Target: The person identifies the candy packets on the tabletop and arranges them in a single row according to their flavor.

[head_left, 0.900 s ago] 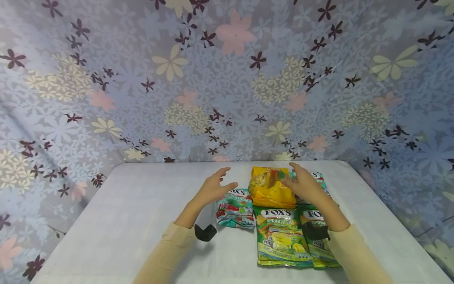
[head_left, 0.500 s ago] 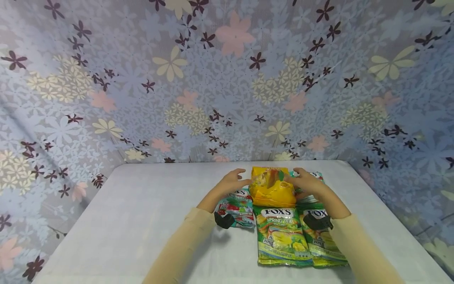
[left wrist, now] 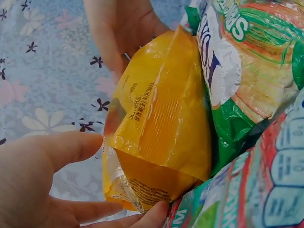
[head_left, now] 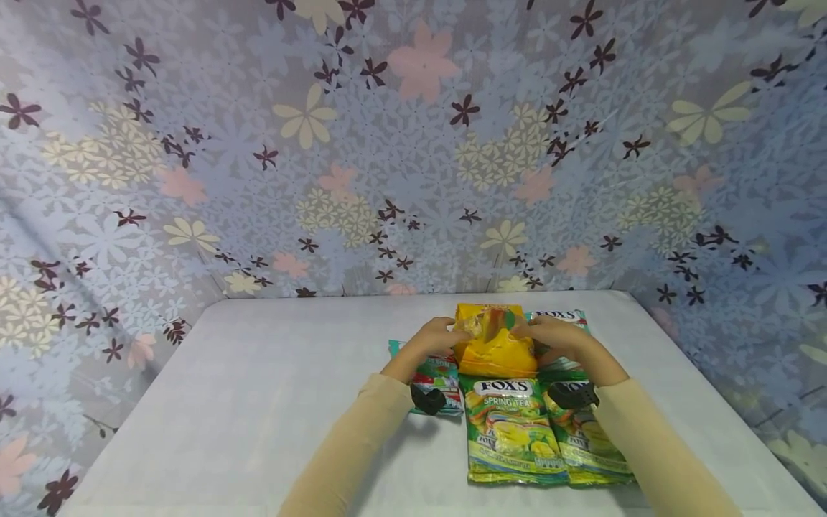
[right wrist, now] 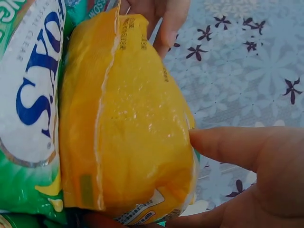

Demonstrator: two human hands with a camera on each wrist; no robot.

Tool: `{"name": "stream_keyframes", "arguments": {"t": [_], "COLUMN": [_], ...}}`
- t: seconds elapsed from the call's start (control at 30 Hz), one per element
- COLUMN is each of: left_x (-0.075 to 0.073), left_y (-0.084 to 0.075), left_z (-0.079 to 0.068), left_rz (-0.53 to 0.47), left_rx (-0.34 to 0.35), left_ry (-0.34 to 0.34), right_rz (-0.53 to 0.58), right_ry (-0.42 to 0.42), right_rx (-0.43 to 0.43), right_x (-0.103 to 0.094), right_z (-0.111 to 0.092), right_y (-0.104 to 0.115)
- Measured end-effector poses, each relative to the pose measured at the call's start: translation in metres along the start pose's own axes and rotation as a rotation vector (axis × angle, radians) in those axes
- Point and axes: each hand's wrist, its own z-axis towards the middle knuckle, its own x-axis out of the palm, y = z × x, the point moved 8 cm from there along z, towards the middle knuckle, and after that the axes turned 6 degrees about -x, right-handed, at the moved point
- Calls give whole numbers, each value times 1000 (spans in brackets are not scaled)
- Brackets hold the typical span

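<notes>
A puffed yellow candy bag (head_left: 496, 353) with a mango picture stands at the back of the packets. My left hand (head_left: 431, 339) grips its left side; in the left wrist view the thumb (left wrist: 78, 148) touches the upper edge and the fingers reach low along the side. My right hand (head_left: 561, 339) holds the right side, its thumb (right wrist: 228, 145) on the bag in the right wrist view and its fingers partly hidden below. The teal Fox's packet (head_left: 446, 384) lies partly under my left forearm, and another teal Fox's packet (head_left: 568, 316) lies behind my right hand.
Two green Fox's Spring Tea packets, the left one (head_left: 513, 431) and the right one (head_left: 591, 445), lie side by side in front of the yellow bag. All rest on a white-covered table (head_left: 258, 402). A flowered cloth backdrop (head_left: 413, 179) rises behind and around the table.
My left hand has moved right, over the teal packet, to the yellow bag. My right hand has lowered onto the bag's right side. The yellow bag has stayed in place.
</notes>
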Motion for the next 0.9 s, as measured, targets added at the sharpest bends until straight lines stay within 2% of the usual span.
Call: {"name": "stream_keyframes", "arguments": {"t": [0.17,0.53,0.73,0.9], "left_x": [-2,0,1,2], "left_y": [6,5,5,6], "left_z": [1,6,4,5], "left_rz": [-23,62,38,28], "left_rx": [-26,-56,-34,-33], "left_ry": [-29,-24,0,17], "right_rz": [31,147,159,209], "right_ry": [23,135,130,127], "right_rx": [6,21,17,2], "right_x": [-1,0,1,3], "right_z": [4,10,12,11], "right_y": [-3,-7,-10,-12]}}
